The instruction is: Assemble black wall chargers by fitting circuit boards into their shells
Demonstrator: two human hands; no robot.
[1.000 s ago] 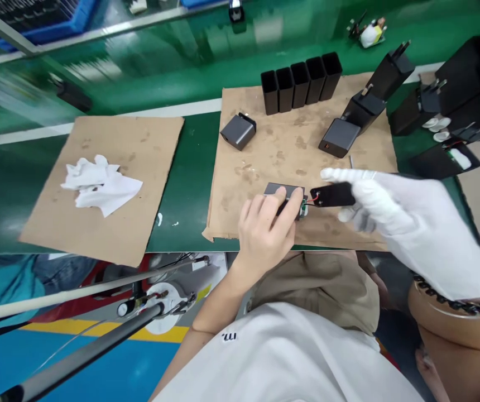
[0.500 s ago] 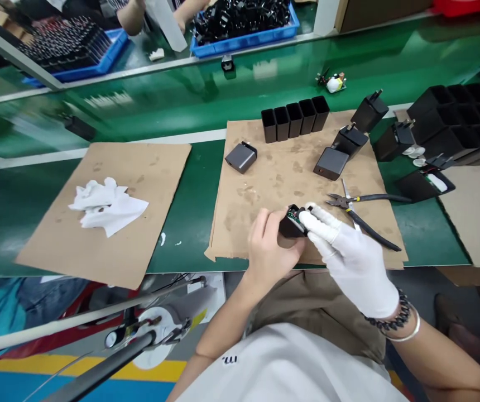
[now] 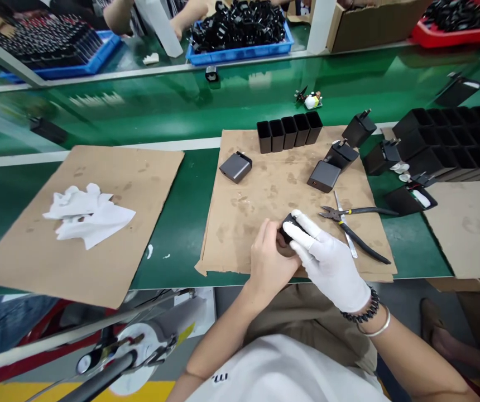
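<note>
Green bench (image 3: pixel 177 223), cardboard sheets (image 3: pixel 235 245), white scraps (image 3: pixel 150 252)

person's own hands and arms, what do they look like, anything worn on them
The left hand is bare. The right hand wears a white glove, with a black bead bracelet at the wrist and a pale, smooth bangle just above it. Both forearms are uncovered by sleeves.

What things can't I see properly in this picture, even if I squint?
All in the head view:
Inside of the held case: hidden by the gloved right hand and the left hand.
Far end of the open black cases: cut off by the right edge.
Single pieces among the black parts: too small and jumbled.
Whoever owns the far arm: cut off by the top edge.
</note>
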